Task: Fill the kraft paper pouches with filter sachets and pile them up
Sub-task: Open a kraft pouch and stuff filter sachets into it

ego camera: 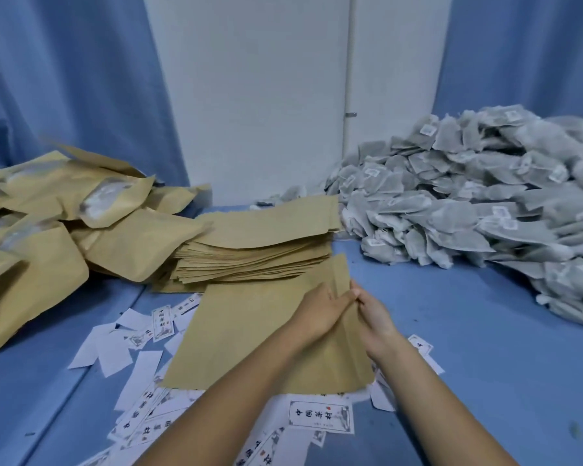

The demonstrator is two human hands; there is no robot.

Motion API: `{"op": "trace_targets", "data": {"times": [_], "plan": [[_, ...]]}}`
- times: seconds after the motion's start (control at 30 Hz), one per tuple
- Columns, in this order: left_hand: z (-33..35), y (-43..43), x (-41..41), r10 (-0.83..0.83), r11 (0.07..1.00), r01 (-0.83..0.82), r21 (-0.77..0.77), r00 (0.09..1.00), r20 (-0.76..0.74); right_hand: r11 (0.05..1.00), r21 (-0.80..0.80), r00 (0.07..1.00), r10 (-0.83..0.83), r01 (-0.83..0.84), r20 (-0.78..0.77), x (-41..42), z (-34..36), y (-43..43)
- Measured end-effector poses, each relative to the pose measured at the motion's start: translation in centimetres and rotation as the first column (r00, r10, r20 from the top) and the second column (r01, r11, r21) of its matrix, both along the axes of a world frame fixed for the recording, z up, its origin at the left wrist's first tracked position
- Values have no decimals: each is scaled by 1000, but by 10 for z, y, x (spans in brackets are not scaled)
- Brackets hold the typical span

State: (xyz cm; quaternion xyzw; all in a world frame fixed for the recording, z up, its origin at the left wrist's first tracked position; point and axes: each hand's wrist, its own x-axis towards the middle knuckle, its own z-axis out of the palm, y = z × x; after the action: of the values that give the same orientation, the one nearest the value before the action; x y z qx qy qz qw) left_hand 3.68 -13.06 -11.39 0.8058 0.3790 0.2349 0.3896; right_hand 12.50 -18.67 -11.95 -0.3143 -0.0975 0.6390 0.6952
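The kraft paper pouch [249, 334] lies flat in the near middle of the blue table [485, 364], on scattered paper labels [320, 417]. My left hand [320, 314] and right hand [372, 314] meet at its far right corner, each pinching the edge there, I think at its mouth. Just behind lies the stack of empty pouches [263, 243]. The filled pouches [48, 230] pile at the left edge and the filter sachets [485, 203] heap at the right.
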Motion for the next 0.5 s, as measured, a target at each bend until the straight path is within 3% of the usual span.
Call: {"op": "trace_targets", "data": {"times": [0.1, 0.2, 0.37, 0.5], "plan": [[0, 7, 4, -11, 996, 9, -86, 1000, -17, 998, 45, 995, 42, -38, -87, 3, -2, 0], [3, 11, 1, -52, 985, 42, -170, 997, -53, 997, 58, 997, 59, -56, -40, 3, -3, 2], [5, 12, -10, -116, 915, 155, -372, 986, 123, 997, 35, 995, 71, -74, 73, 3, -3, 5], [5, 12, -12, -75, 890, 143, -432, 982, 171, 995, 42, 992, 81, -85, 96, 2, -1, 2]]}}
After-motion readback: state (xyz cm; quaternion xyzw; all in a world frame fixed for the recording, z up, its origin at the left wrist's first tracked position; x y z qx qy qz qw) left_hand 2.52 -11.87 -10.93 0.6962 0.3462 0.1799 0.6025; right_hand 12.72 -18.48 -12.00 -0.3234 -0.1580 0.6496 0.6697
